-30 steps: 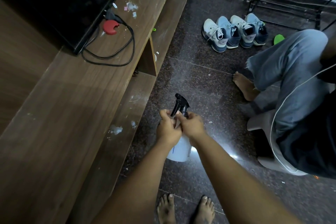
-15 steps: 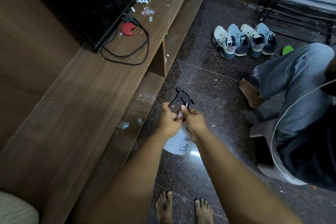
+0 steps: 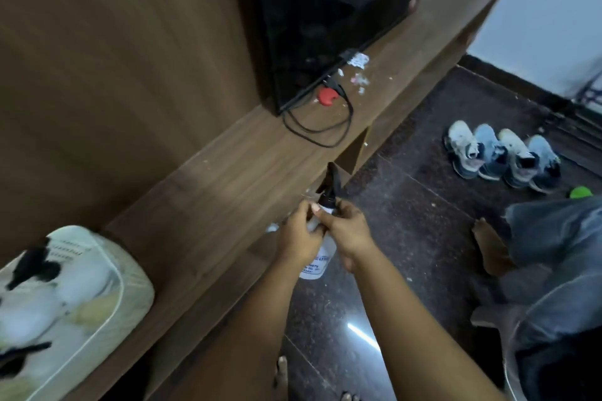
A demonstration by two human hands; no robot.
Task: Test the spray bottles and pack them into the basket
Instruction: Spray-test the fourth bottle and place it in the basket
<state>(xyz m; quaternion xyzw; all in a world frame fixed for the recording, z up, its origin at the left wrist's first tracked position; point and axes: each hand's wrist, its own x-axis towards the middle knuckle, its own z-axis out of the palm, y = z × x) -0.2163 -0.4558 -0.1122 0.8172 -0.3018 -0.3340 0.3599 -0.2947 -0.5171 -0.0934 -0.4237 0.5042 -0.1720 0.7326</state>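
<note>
A white spray bottle with a black trigger head is held upright over the dark floor, beside the wooden unit's edge. My left hand grips its neck from the left, and my right hand is wrapped around its neck and upper body from the right. Only the black head and the printed lower part of the bottle show. On the wooden unit at the lower left stands a cream basket holding several white bottles with black heads, blurred.
The wooden unit carries a black TV, a looped black cable and a red plug. Two pairs of shoes and a green object lie on the floor. A seated person in jeans fills the right side.
My view has swung left, so the basket now shows at the lower left. The bottle has moved closer to the wooden unit; both hands keep their hold on it.
</note>
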